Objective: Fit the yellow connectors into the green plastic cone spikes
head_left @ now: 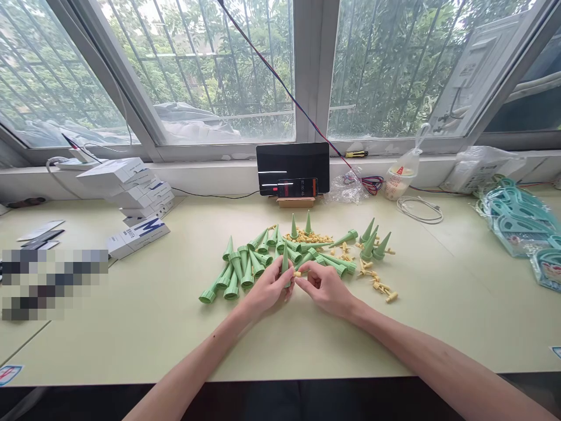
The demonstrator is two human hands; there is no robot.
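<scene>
My left hand (272,285) is closed round a green plastic cone spike (285,258), its point upward. Close by on the right, my right hand (323,285) pinches a small yellow plug (298,274) at the side of that spike; whether the plug touches it or sits in a hole I cannot tell. Many more green cone spikes (236,264) lie heaped just beyond both hands, most on their sides. Loose yellow plugs (313,237) form a pile behind them, and others (385,290) are scattered to the right. Several spikes (382,246) stand upright at the right.
A tablet and phone (293,169) lean on a small stand at the back. White boxes (138,237) are stacked on the left. A bagged cup (401,172), a coiled white cable (419,210) and bagged teal items (517,216) are on the right. The table's edge runs below my forearms.
</scene>
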